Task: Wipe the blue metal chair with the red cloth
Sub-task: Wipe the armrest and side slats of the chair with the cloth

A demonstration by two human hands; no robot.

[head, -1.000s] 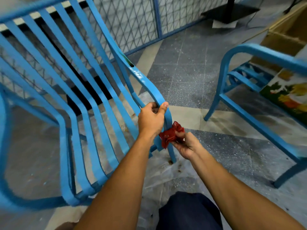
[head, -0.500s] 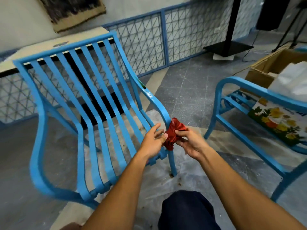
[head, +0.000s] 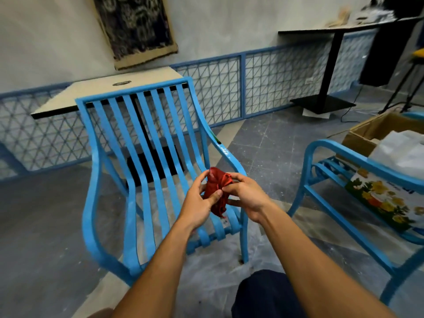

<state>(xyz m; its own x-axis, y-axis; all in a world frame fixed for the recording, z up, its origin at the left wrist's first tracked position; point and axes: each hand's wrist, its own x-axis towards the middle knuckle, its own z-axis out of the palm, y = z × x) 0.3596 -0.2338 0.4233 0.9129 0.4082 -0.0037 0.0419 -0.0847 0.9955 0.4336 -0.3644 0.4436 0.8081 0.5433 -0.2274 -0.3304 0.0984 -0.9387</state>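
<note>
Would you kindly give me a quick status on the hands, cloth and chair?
Left hand and right hand both gripping cloth. Cloth bunched, above chair seat. Nothing in the way.

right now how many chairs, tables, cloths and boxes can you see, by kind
blue metal chairs: 2
tables: 2
red cloth: 1, held in both hands
cardboard box: 1
total: 6

Bare forearms, no sleeves; dark navy trousers on knee.
</note>
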